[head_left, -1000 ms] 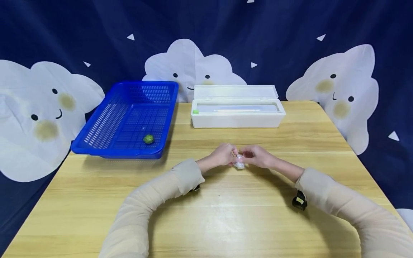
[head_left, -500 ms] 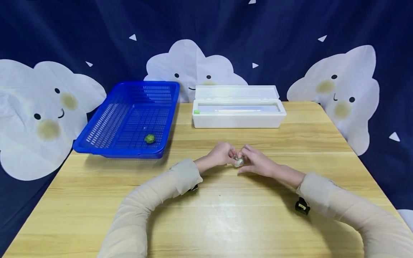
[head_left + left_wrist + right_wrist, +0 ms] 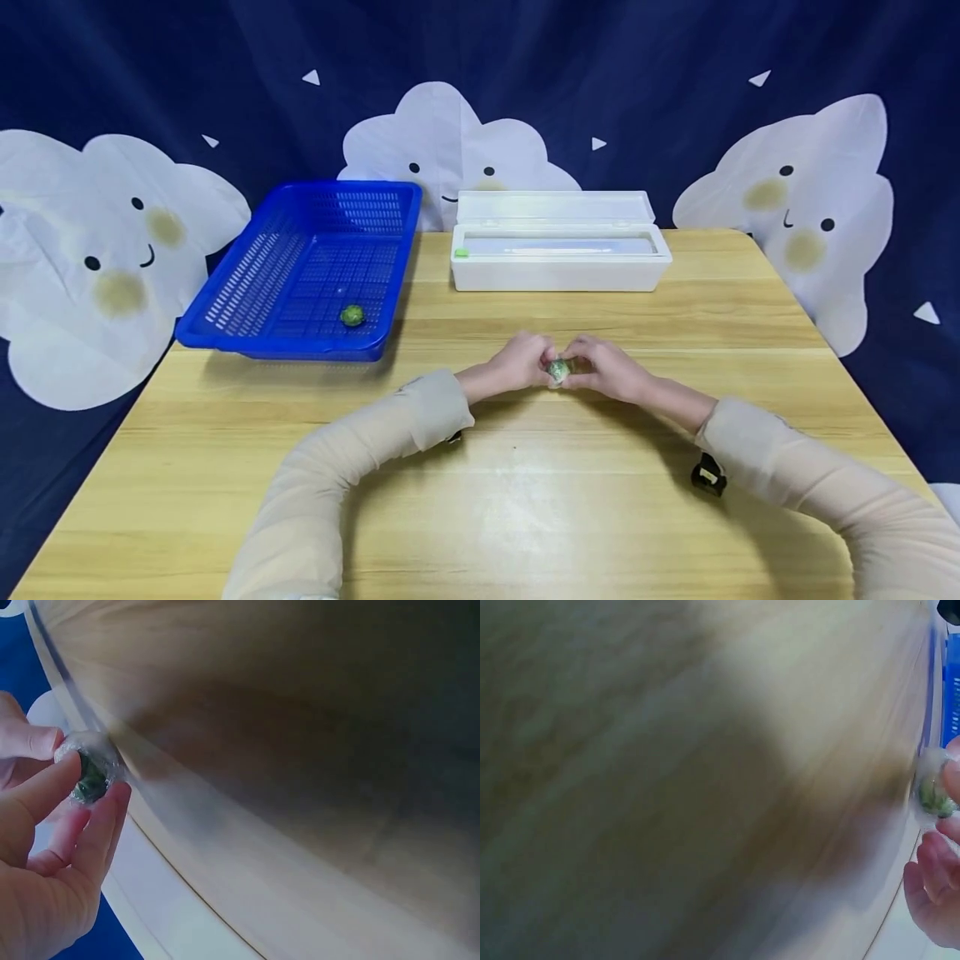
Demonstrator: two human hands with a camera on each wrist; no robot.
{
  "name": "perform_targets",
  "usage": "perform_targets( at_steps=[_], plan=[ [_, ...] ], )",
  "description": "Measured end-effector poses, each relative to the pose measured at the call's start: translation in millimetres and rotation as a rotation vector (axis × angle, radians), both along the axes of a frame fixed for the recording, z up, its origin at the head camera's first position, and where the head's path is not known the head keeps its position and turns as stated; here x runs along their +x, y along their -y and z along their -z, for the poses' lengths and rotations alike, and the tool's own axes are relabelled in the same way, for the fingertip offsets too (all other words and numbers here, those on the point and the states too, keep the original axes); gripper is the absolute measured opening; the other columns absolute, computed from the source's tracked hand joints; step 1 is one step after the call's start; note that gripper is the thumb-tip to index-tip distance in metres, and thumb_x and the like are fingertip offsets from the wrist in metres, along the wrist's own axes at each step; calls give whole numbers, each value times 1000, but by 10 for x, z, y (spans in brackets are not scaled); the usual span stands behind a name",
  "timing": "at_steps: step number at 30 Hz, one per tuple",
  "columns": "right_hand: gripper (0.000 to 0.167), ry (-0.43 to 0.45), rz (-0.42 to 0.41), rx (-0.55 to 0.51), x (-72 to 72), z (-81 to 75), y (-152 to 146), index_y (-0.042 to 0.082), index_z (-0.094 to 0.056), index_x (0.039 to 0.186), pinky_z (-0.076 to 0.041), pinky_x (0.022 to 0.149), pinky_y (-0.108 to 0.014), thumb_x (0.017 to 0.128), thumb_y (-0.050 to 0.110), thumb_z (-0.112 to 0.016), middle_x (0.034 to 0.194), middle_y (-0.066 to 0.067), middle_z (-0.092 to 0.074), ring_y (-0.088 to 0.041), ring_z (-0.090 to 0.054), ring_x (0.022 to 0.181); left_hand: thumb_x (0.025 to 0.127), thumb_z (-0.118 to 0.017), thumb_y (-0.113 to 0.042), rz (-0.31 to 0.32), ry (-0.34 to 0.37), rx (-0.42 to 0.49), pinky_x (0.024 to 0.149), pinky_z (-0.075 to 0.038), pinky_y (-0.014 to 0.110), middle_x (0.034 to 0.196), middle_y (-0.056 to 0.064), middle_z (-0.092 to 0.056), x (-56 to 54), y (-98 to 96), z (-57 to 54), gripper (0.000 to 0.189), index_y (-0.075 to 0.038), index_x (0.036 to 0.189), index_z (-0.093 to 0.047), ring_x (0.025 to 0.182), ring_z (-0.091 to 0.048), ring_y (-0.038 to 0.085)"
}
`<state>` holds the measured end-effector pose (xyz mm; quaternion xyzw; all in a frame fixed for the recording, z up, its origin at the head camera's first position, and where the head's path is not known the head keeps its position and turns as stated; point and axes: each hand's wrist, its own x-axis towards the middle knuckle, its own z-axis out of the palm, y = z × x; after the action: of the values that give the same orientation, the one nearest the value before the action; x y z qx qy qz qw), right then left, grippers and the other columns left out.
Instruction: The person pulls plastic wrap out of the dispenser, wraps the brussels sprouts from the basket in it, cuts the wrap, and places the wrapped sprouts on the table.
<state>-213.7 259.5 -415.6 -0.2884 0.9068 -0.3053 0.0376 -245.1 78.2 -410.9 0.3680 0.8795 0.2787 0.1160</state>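
Green ball point(image 3: 558, 371) in clear film point(image 3: 103, 744), right between two hands, over the middle of the wooden surface point(image 3: 510, 517). Looks crinkly and shiny up close in the left wrist view, with dark green showing through the plastic. Left hand point(image 3: 522, 361) pinching the ball from one side with curled fingers, right hand point(image 3: 606, 371) pinching from the other, thumb low and fingers high. Pretty narrow grip on both, tbh. Can't tell from these angles whether touching the wood or held slightly above.

Blue plastic basket point(image 3: 277, 342) off to the left, slots all over the sides, with a second green ball point(image 3: 352, 315) lying on the bottom near the front right corner. White box point(image 3: 562, 276) at the back, pretty much straight behind the hands, lid point(image 3: 555, 204) standing open, bright green tab point(image 3: 461, 252) at the left end, shiny pale strip along the inside. Beige sleeves point(image 3: 765, 446) on both arms, black wrist camera point(image 3: 708, 477) poking out under the right cuff. Navy backdrop point(image 3: 525, 42) behind everything, printed with smiley white clouds point(image 3: 442, 125) and little white triangles.
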Motion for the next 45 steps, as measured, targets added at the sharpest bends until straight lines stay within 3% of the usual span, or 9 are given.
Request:
perform_targets(
  at_steps=[6, 16, 19, 23, 28, 36, 45],
  plan=[
    [55, 66, -6, 9, 17, 28, 18, -6, -56, 115, -48, 83, -38, 70, 20, -77, 107, -18, -61, -27, -58, 95, 70, -75, 1, -8, 21, 47, 67, -47, 12, 89, 10, -65, 27, -7, 8, 25, 0, 88, -59, 81, -63, 17],
    [49, -119, 101, 52, 83, 37, 87, -3, -57, 100, -45, 61, -25, 66, 23, -80, 88, -10, -52, -17, -49, 74, 72, -74, -1, -32, 177, 76, 72, -48, 15, 95, 12, -63, 3, 37, 13, 32, 0, 98, -55, 87, -63, 19],
    [44, -172, 67, 68, 92, 18, 92, -2, -60, 96, -46, 60, -24, 65, 23, -80, 88, -9, -55, -16, -49, 74, 72, -74, -3, -51, 212, 72, 72, -49, 16, 96, 11, -63, -13, 73, 16, 34, 0, 101, -55, 87, -63, 20],
    [44, -217, -8, 95, 104, -4, 87, -5, -62, 99, -50, 64, -24, 66, 20, -79, 91, -11, -57, -17, -54, 76, 73, -73, -4, -51, 200, 57, 75, -49, 20, 97, 12, -64, -39, 135, -12, 34, 2, 102, -55, 89, -63, 21],
    [42, -207, -40, 124, 72, -46, 71, -9, -63, 102, -51, 64, -23, 69, 13, -77, 86, -9, -57, -16, -56, 72, 75, -72, -6, -77, 202, 68, 77, -49, 25, 99, 14, -63, -101, 233, -111, 36, 3, 105, -54, 90, -62, 24],
    [37, -157, -27, 194, -14, -144, -70, -10, -64, 100, -49, 61, -25, 71, 8, -76, 84, -12, -58, -17, -55, 71, 78, -71, -10, -118, 266, 223, 79, -50, 27, 112, 19, -59, -252, 433, -263, 54, 2, 124, -46, 94, -62, 28],
    [33, -161, 59, 306, -67, -183, -762, -10, -62, 99, -49, 61, -34, 71, 4, -74, 86, -16, -54, -22, -55, 72, 74, -74, -10, -152, 263, 436, 82, -50, 26, 123, 20, -53, -298, 580, -304, 61, -1, 127, -45, 97, -61, 32]
  ],
)
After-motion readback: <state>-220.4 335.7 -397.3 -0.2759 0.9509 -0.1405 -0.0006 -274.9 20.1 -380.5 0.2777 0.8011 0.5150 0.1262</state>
